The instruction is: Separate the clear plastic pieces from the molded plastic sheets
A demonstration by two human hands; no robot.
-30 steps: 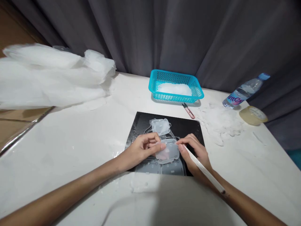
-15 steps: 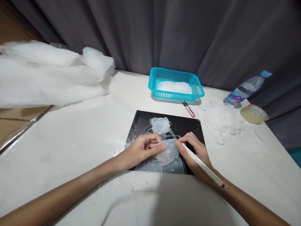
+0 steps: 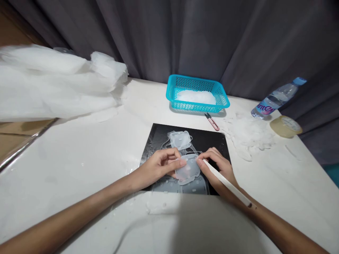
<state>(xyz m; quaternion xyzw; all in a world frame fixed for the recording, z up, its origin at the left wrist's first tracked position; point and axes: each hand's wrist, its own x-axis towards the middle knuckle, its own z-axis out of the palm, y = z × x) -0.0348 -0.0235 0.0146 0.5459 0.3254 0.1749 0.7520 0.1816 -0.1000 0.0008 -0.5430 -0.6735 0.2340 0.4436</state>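
Observation:
A translucent, rounded-square plastic piece [image 3: 188, 170] with small raised dots is pinched at its left edge by my left hand [image 3: 167, 164], thumb on top. My right hand [image 3: 217, 168] is closed around a slim white tool [image 3: 229, 185]; its far end lies back over the wrist and its working tip is hidden. My right thumb and fingertips are at the piece's upper right corner. Below is a black board [image 3: 162, 135]. On it lie a similar piece [image 3: 180, 140] near the back and larger translucent pieces [image 3: 194, 187] near the front edge.
A blue basket [image 3: 198, 107] with white, thin material stands at the back. Small thread snips [image 3: 212, 121] lie before it. To the right are translucent scraps [image 3: 251, 135], a tape roll [image 3: 286, 127] and a water bottle [image 3: 275, 100]. White plastic bags [image 3: 58, 84] fill the left.
The view has shifted very slightly. Both hands keep their hold, and the pinched piece has moved a little up and left in the picture.

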